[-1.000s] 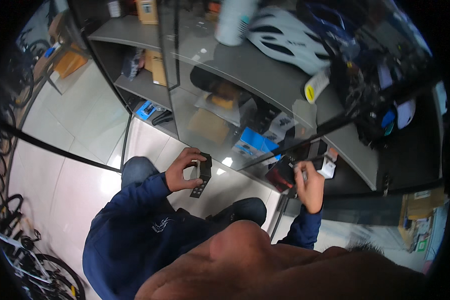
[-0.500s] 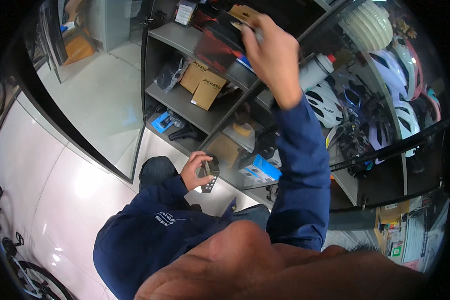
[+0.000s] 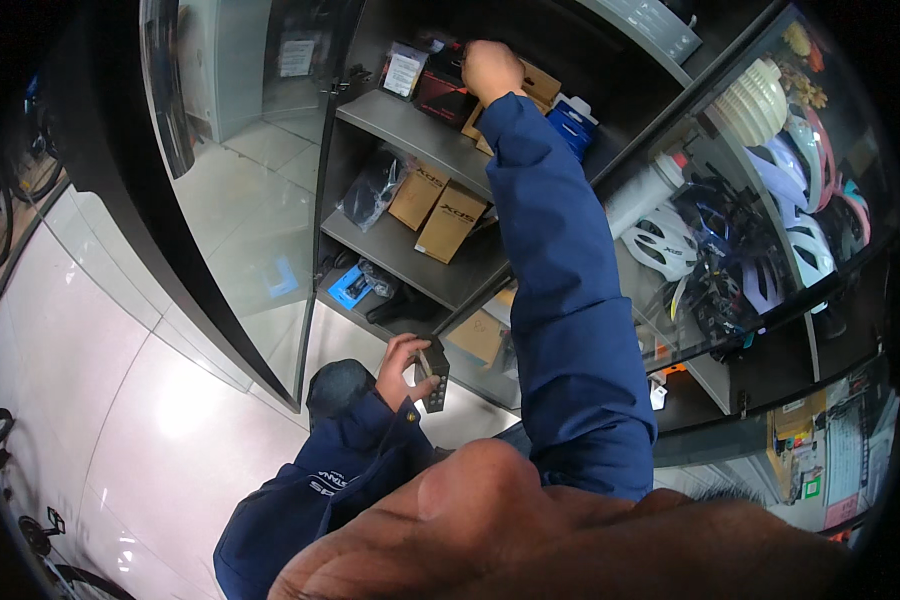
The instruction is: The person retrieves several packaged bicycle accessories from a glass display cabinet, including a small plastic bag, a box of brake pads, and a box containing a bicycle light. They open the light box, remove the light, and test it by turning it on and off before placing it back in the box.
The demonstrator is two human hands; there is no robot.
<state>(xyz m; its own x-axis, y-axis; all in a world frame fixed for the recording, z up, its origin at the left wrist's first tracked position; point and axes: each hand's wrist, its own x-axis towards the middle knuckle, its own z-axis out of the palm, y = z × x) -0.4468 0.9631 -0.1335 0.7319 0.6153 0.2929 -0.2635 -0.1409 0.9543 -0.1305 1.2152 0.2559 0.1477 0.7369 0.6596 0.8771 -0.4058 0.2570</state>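
A dark cabinet (image 3: 400, 125) is standing in front of the person's left hand (image 3: 398, 372) and right hand (image 3: 492, 72), its black-framed glass door (image 3: 175, 250) hanging open to the left of both. Behind glass, well to the right of the right hand, a white helmet (image 3: 660, 245) is sitting, and a pale bottle (image 3: 645, 195) is showing between it and the right sleeve (image 3: 570, 300). Two tan cartons (image 3: 451, 222) are sitting side by side on a shelf between the two hands, with a clear bag (image 3: 372, 190) lying just left of them. The right hand is resting among boxes on the shelf above; its fingertips are hiding from me, so I can't tell whether they are gripping anything. Just left of that hand a black-and-red box (image 3: 440, 100) is standing, and to its right a blue box (image 3: 573, 122). On the bottom shelf a bright blue packet (image 3: 350, 287) is lying near the left hand. That left hand is gripping a small dark box (image 3: 436, 360), pinching it between thumb and fingers, pale round dots showing on its lower part.
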